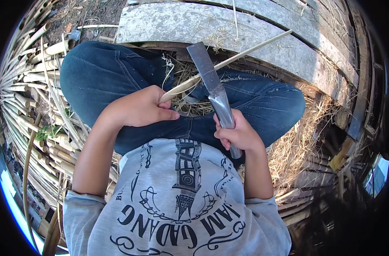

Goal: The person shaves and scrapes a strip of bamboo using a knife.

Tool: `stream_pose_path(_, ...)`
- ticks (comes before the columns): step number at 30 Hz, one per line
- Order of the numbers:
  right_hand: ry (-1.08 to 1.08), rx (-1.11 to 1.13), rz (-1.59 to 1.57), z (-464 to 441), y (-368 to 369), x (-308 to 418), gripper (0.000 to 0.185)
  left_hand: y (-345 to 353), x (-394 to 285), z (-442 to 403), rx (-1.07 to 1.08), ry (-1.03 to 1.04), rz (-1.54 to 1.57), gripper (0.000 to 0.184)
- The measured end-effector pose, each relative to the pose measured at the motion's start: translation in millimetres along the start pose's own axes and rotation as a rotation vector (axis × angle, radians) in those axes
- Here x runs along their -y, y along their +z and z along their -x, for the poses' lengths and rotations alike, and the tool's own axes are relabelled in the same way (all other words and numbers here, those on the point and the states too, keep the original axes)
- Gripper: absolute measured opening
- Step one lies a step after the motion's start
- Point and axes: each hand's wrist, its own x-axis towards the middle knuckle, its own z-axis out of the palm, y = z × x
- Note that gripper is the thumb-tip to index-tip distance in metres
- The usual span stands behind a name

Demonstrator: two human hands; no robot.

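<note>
The shirt [160, 205] is seen nearest; a seemingly part-shaved strip [254, 49] is gripped by left fingers [166, 114], a knife [209, 73] by right fingers [228, 135].

Single wide view from head, facing forward-down, close above lap [177, 131].

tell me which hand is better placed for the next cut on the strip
Right, probably: the right hand grips the knife, whose blade lies across the pale strip, while the left hand holds the strip's near end.
</note>
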Motion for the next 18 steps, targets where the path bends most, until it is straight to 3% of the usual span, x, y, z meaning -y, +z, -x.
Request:
stream_pose_path(1, 0.000, -0.004, 0.004, 1, -1, 2, 0.018, 0, 0, -1, -0.002, -0.012, 0.000, 0.051)
stream_pose_path(5, -0.182, -0.481, -0.207, -10, 3, -3, 0.017, 0, 5, 0, -0.007, -0.021, 0.002, 0.050)
stream_pose_path(7, -0.107, -0.543, 0.102, -9, 8, -9, 0.018, 2, 6, 0, -0.005, -0.024, -0.015, 0.050)
stream_pose_path(8, -0.133, -0.434, 0.232, -7, 13, -9, 0.022, 1, 5, -1, -0.010, -0.019, -0.033, 0.050)
stream_pose_path(11, -0.157, -0.271, 0.241, -3, 26, -18, 0.020, 0, 5, 1, -0.001, -0.024, -0.018, 0.049)
stream_pose_path(13, -0.099, -0.271, 0.244, -4, 23, -13, 0.021, 2, 7, -1, -0.013, 0.013, -0.027, 0.049)
stream_pose_path(15, -0.011, -0.252, 0.145, -3, 23, -10, 0.020, 2, 8, 1, -0.031, 0.038, -0.040, 0.049)
stream_pose_path(17, 0.023, 0.051, -0.158, -2, 11, -14, 0.019, 2, 5, 2, -0.031, 0.027, -0.066, 0.049)
stream_pose_path(18, 0.018, 0.050, -0.158, -2, 12, -14, 0.019, 1, 3, 3, -0.033, 0.030, -0.070, 0.049)
